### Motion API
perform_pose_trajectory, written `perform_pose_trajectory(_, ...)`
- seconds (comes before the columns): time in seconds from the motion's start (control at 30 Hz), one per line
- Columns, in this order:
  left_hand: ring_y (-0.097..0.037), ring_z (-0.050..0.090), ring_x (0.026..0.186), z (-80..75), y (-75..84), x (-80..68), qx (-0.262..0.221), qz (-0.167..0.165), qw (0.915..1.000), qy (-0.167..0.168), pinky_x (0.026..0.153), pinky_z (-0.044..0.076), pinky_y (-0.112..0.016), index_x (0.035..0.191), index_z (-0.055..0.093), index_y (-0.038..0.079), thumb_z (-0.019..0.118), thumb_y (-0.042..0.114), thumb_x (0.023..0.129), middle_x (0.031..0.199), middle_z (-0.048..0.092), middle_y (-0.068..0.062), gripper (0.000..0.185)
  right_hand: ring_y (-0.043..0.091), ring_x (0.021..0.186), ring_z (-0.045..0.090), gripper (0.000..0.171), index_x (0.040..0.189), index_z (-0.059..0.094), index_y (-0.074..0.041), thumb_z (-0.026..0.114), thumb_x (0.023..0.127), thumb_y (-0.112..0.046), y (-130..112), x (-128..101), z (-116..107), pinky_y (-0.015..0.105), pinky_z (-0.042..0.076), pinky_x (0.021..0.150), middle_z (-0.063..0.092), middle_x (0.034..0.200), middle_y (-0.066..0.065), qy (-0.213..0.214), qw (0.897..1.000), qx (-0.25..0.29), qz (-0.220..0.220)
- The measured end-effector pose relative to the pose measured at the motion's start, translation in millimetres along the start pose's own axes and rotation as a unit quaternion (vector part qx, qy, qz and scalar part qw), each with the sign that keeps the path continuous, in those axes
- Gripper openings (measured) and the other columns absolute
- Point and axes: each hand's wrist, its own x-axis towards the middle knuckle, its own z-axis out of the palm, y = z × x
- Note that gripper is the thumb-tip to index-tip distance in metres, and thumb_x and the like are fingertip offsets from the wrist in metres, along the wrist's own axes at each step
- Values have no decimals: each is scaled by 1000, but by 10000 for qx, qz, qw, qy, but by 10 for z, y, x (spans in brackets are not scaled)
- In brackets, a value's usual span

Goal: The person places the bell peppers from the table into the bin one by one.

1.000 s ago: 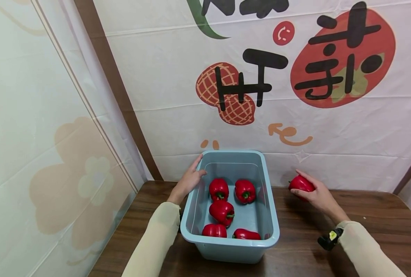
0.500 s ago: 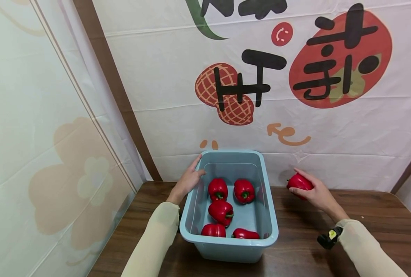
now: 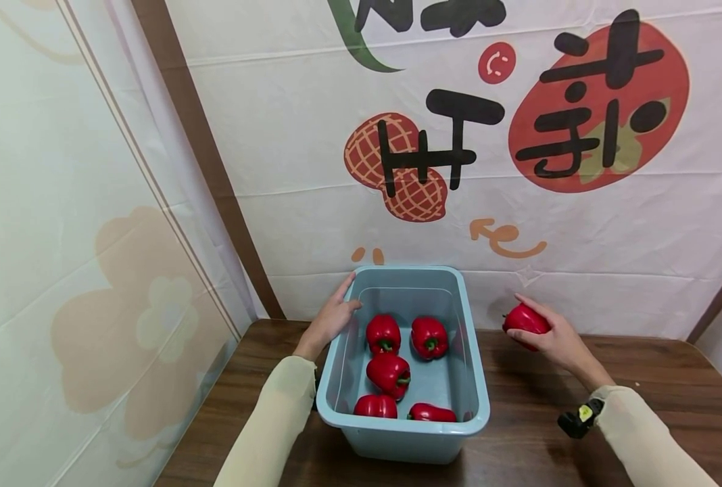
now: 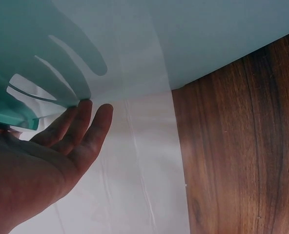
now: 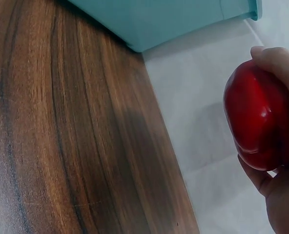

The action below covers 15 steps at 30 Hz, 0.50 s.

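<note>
A pale blue plastic bin (image 3: 405, 443) stands on the table against the back cloth. Inside lie several red bell peppers, one of them (image 3: 429, 337) at the far right with its green stem facing the near side. My left hand (image 3: 329, 320) grips the bin's left rim near the far corner, thumb over the edge. In the left wrist view, this hand's fingers (image 4: 78, 129) reach along the bin's outer wall. To the bin's right, my right hand (image 3: 558, 341) holds another red bell pepper (image 5: 254, 117) between thumb and fingers, lifted above the table.
The wooden table (image 3: 519, 419) ends at a white printed cloth (image 3: 312, 223) hanging behind the bin. Another pale cloth (image 3: 111, 284) closes off the left side. A small black device (image 3: 580, 419) is on the right wrist.
My right hand has shifted very slightly left and up with the bell pepper. The left hand, the bin and the peppers in it stay as they were.
</note>
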Motion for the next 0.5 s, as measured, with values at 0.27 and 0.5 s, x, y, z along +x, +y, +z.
perform_pose_trajectory(0.27,-38,39,138,4,-15,11,13,-31,10000,24,101,38,-68,159,17,36,44,24,99,163,25,-6,67,47,119,44,74,154,37,-18,73,90,-29,-64,-7,-16,49,56,78,41,146,27,34,9999,85,-89)
perform_pose_trajectory(0.5,-39,37,139,2,-3,6,1,-5,10000,-5,102,37,-69,159,16,36,44,24,99,163,23,-7,67,48,121,43,76,154,37,-20,74,88,-29,-157,-10,-29,51,57,78,40,147,26,5,9999,124,-30)
